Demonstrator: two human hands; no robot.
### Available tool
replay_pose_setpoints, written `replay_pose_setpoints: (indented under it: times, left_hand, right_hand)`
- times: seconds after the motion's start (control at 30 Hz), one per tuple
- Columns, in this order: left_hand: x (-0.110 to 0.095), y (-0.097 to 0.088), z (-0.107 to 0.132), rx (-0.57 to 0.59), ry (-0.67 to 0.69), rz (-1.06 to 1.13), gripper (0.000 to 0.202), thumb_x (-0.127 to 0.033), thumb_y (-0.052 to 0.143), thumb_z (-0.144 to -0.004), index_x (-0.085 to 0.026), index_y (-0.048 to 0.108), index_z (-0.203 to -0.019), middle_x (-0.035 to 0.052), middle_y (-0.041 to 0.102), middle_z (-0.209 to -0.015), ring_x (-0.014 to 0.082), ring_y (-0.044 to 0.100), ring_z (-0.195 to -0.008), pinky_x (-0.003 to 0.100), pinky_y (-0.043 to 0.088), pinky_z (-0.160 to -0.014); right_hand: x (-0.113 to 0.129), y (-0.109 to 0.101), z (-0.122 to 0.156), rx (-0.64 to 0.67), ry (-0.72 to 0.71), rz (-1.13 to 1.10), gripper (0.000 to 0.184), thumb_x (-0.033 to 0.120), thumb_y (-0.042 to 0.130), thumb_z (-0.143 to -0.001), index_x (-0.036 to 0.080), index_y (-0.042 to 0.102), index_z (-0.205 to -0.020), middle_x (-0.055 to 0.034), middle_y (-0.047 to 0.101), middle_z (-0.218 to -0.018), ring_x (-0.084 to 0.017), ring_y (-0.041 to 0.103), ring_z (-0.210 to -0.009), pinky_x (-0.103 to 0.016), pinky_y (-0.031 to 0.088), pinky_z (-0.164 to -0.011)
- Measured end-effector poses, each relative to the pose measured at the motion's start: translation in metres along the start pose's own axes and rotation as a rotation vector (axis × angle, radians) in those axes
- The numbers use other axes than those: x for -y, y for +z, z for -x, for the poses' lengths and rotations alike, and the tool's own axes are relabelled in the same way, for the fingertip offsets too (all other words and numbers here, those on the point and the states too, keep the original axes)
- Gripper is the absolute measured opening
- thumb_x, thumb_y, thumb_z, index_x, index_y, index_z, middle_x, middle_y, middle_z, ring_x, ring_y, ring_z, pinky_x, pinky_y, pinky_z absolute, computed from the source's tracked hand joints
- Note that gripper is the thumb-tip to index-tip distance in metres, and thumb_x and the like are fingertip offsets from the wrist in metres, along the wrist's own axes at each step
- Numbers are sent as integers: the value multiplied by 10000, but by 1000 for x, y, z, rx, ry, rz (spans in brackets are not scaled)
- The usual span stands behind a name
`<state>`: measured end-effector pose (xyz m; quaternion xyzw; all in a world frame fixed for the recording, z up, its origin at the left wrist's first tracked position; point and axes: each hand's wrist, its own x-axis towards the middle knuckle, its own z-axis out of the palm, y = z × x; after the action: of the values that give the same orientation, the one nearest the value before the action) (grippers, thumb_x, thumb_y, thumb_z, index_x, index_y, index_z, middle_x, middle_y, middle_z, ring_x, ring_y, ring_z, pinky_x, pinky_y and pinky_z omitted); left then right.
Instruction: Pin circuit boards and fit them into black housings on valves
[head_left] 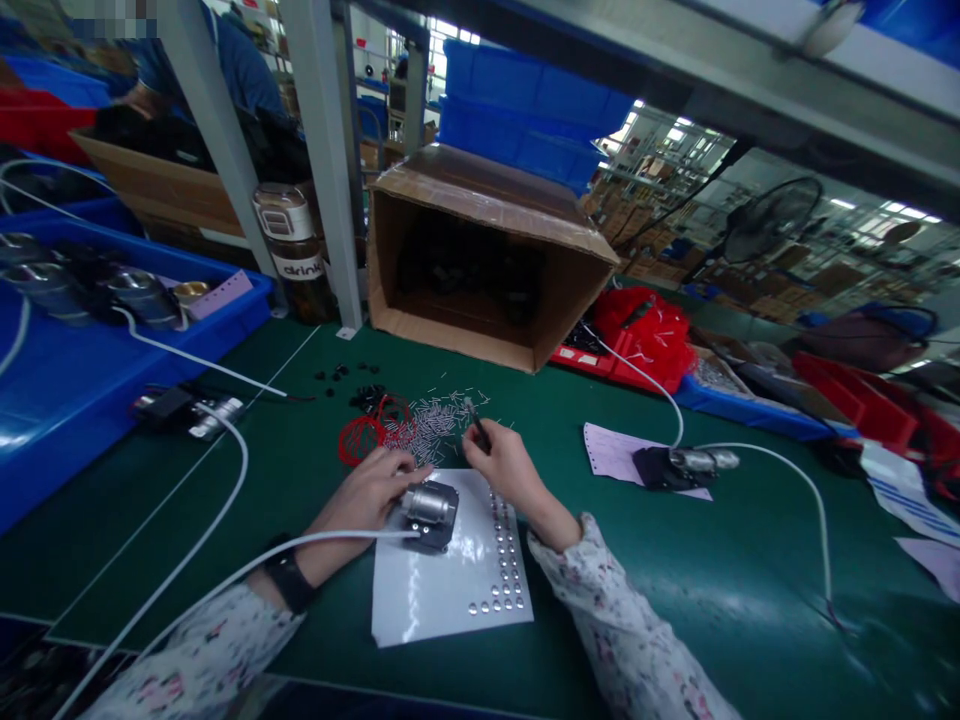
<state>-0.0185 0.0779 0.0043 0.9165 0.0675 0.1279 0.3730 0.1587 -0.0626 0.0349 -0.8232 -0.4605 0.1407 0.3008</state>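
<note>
My left hand point(373, 487) is closed at the far left side of a small device with a silver cylinder on a black square base point(429, 512). A white cable point(330, 536) runs from the device past my left wrist. The device rests on a white sheet point(420, 600) with rows of small round silver pieces point(507, 560) along its right and lower edges. My right hand point(506, 462) pinches a slim dark tool point(478, 428), its tip over a loose pile of small metal pins or screws point(435, 422). Red wire rings point(361, 440) lie left of the pile.
An open cardboard box point(457, 345) lies beyond the pile. A similar device point(679, 466) sits on pink paper at right, another point(187, 410) at left beside a blue tray point(135, 385). Red bags point(645, 335) and bins stand at back right. Someone in blue point(244, 65) is beyond the posts.
</note>
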Motion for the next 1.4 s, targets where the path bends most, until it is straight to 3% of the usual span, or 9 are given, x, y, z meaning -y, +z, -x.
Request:
replay_pose_setpoints:
  times: [0.1,0.17,0.27,0.33,0.5,0.73,0.93,1.07,1.4]
  left_hand:
    - [-7,-2,39,-89,-39,-210,421,-148,430,-879,-265,556,-1263,83,635,-1060,245,569,-935,368,469,-836]
    - [-22,-2,68,-189,19,-227,322,-167,465,-883,-277,654,-1119,49,688,-938,221,629,-825,322,502,-790]
    - [-58,-2,92,-416,-13,-86,201,-272,615,-839,-333,684,-1018,-2,723,-830,199,673,-708,265,538,-736]
    - [-82,-2,90,-370,-86,141,246,-307,634,-825,-360,663,-1063,-15,722,-813,174,668,-626,213,537,-577]
    - [-109,1,65,-391,-78,357,156,-225,611,-824,-334,721,-836,-5,721,-805,179,687,-728,206,549,-660]
    - [-93,10,67,-336,-240,516,70,-274,661,-779,-266,688,-715,15,688,-754,189,664,-692,237,531,-615]
    - [-58,16,70,-468,-246,189,89,-287,647,-778,-232,691,-725,30,708,-755,205,662,-705,282,512,-693]
    - [-44,23,65,-430,-144,73,108,-282,619,-816,-234,704,-768,23,728,-803,200,679,-747,275,511,-733]
    - [-37,28,59,-359,-184,139,138,-328,622,-819,-227,713,-794,39,731,-847,216,691,-759,285,526,-737]
  right_hand:
    - [14,-18,37,-37,68,-333,140,267,454,-855,159,521,-796,8,540,-667,-97,440,-515,-197,350,-465]
    - [28,-22,68,-60,108,-553,120,282,499,-820,170,523,-783,22,510,-641,-87,369,-472,-203,298,-431]
    - [53,-11,105,-58,29,-577,45,214,514,-792,185,537,-765,19,507,-647,-97,397,-496,-214,311,-453]
    - [67,2,120,-60,-104,-511,69,148,494,-785,193,546,-780,5,538,-694,-112,461,-566,-220,353,-509]
    - [79,19,128,-132,-209,-483,160,87,482,-789,204,563,-862,-6,572,-760,-127,509,-653,-225,386,-573]
    - [72,23,131,-123,14,-698,60,200,536,-831,198,565,-778,10,549,-699,-120,482,-608,-219,365,-541]
    - [36,38,127,-405,297,-716,134,303,568,-806,181,554,-859,-1,557,-713,-110,445,-506,-218,367,-460]
    - [27,47,124,-408,262,-506,162,282,530,-822,175,616,-908,-30,604,-758,-148,526,-609,-247,411,-559]
    - [28,63,118,-396,234,-409,88,226,524,-780,171,585,-748,16,534,-613,-108,404,-468,-221,321,-463]
